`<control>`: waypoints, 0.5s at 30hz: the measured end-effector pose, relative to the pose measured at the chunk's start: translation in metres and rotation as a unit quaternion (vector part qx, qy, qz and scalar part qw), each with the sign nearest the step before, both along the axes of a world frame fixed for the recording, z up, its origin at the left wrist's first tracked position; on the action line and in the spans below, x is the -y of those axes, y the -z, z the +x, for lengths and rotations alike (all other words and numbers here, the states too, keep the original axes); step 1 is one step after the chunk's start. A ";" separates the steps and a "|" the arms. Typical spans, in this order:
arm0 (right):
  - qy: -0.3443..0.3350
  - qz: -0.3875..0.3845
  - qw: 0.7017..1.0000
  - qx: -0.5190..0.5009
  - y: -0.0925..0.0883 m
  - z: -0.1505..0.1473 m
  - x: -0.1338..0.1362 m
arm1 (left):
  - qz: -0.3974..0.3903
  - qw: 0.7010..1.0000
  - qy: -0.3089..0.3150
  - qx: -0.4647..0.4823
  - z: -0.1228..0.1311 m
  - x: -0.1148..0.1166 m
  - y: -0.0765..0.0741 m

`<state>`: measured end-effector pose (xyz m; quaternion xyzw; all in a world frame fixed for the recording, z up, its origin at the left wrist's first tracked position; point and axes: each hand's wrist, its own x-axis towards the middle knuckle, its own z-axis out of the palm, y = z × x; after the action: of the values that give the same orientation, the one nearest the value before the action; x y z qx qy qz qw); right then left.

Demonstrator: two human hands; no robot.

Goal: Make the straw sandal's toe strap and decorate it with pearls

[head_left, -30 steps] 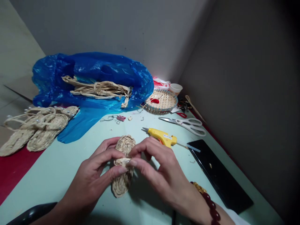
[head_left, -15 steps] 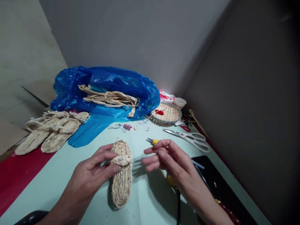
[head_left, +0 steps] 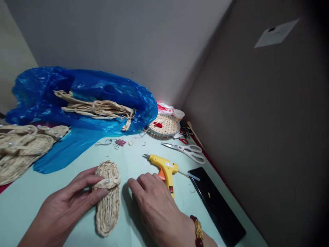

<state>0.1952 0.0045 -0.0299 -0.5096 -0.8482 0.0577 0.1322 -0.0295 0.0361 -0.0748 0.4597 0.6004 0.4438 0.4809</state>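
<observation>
My left hand (head_left: 69,200) pinches the braided strap of a small woven straw slipper (head_left: 109,206), which has a pearl-like bead on the strap. Between the slipper and a yellow glue gun (head_left: 163,163) is my right hand (head_left: 156,206), palm down and low over the table, its fingertips bent under and mostly hidden. A clear glue stick pokes out of the gun's back end, and its orange trigger lies beside my right fingers.
At the back left, a blue plastic bag (head_left: 102,80) holds bundled straw (head_left: 102,108). Larger beaded straw slippers (head_left: 28,147) lie left. White-handled scissors (head_left: 190,151), a woven basket (head_left: 167,126), a cup (head_left: 178,114) and a black phone-like slab (head_left: 218,206) are right.
The view has turned right, so things sit further left in it. My right hand has turned palm down and lowered, uncovering the glue gun. The left hand keeps its hold on the slipper.
</observation>
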 end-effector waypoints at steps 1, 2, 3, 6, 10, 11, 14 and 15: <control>0.001 0.005 1.000 0.010 0.000 -0.001 0.001 | 0.010 1.000 -0.017 0.001 0.003 0.001 0.001; 0.002 0.007 1.000 0.016 0.000 0.000 0.002 | 0.019 0.999 -0.032 0.000 0.005 0.002 0.000; 0.005 0.009 1.000 0.017 -0.001 0.002 0.003 | 0.022 0.999 -0.040 0.000 0.007 0.003 -0.001; 0.065 0.018 0.998 0.009 -0.007 0.016 0.006 | -0.018 0.999 -0.037 -0.001 0.005 0.001 -0.005; 0.241 0.021 0.970 0.010 -0.011 0.049 0.010 | -0.062 0.998 -0.007 -0.020 -0.006 -0.006 -0.006; 0.269 0.009 0.963 0.010 -0.010 0.056 0.011 | -0.065 0.998 -0.003 -0.023 -0.008 -0.007 -0.006; 0.305 -0.036 0.952 -0.001 -0.008 0.066 0.016 | -0.068 0.997 -0.011 -0.019 -0.004 -0.007 -0.008; 0.309 -0.048 0.950 -0.007 -0.008 0.067 0.017 | -0.067 0.997 -0.017 -0.017 -0.002 -0.006 -0.010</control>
<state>0.2619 -0.0126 -0.0220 -0.7522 -0.6444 0.0583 0.1247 -0.0315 0.0423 -0.0649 0.4238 0.6443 0.4031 0.4928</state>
